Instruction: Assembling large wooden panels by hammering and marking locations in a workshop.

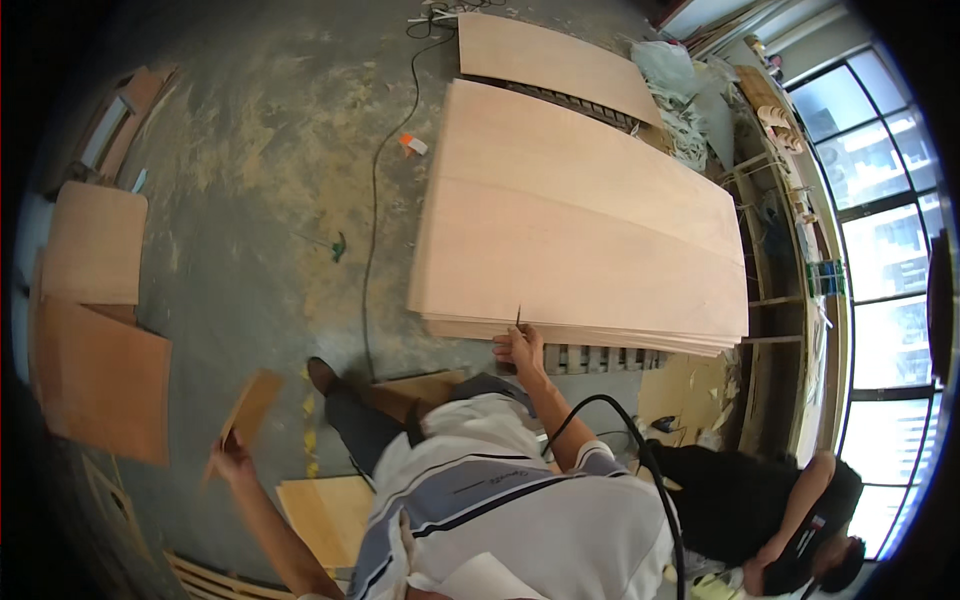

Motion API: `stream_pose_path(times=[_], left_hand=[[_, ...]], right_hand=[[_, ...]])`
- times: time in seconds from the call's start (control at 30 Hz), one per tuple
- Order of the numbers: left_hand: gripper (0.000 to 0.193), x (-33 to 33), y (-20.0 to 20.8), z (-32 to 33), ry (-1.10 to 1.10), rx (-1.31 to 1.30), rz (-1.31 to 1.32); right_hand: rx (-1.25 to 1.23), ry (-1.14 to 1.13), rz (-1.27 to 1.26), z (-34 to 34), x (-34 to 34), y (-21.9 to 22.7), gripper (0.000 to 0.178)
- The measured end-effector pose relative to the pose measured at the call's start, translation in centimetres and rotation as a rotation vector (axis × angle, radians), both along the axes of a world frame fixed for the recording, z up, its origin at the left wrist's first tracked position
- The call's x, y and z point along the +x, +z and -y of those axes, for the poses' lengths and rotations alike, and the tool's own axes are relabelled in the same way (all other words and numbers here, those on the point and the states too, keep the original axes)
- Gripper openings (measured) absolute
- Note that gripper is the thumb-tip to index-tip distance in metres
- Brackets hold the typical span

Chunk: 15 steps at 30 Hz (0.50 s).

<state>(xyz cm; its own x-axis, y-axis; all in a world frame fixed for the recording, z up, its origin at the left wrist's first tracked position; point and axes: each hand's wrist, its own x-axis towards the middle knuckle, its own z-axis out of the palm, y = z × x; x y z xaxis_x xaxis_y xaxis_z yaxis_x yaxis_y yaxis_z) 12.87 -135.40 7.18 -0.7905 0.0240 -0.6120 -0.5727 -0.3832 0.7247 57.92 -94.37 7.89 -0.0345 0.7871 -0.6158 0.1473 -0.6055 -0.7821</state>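
Observation:
My left hand [232,458] is out at the lower left, closed around a narrow, flat piece of wood board [258,400] that is slightly blurred. Straight ahead lies a stack of large, pale plywood sheets [590,220]. At its near edge is my right hand [522,352], with fingers pinched on a thin, dark, pointed stick [518,316]. The stick's tip reaches over the top sheet; whether it is a pencil or a blade, I cannot tell.
Another plywood stack [550,60] lies beyond. A black cable [374,220] runs along the floor, near a green-handled tool [338,246]. Brown boards [105,385] stand at left. Wooden shelving [770,260] lines the windows. A person in black [740,505] is close at right.

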Motion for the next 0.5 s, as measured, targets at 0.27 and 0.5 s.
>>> stream_pose_path(times=[0.27, 0.5], left_hand=[[0.023, -17.2, 3.8, -12.7, -0.516, 0.059, 0.056], [0.026, -11.5, 7.7, -21.8, -0.942, 0.08, 0.258]], right_hand=[[-0.151, 0.267, -0.3, 8.9, -23.7, 10.5, 0.016], [-0.123, 0.007, -0.38, 8.8, -31.9, 5.2, 0.02]])
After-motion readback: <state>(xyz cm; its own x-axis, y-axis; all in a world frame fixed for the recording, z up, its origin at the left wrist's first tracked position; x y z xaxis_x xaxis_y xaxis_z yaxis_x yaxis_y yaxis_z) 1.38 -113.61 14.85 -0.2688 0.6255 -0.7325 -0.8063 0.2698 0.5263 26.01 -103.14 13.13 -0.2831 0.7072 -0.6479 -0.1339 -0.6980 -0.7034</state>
